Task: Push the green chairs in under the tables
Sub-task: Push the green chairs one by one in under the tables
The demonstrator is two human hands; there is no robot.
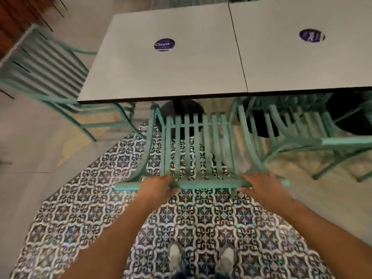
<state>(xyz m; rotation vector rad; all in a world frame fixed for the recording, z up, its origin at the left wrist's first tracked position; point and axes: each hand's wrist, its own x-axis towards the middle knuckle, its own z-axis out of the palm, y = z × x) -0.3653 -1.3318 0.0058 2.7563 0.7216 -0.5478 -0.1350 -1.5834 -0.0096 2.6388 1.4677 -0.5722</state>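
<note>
Both hands wrap the top rail of the green chair [193, 150] at twelve o'clock, left hand [159, 185] and right hand [261, 184] spread wide, I'd guess to steer it straight under the left table [161, 77]; its seat nears the edge.

right table [302, 63] cut by the edge, sticker [311, 35] blurred, left chair [46, 63] smeared
</note>
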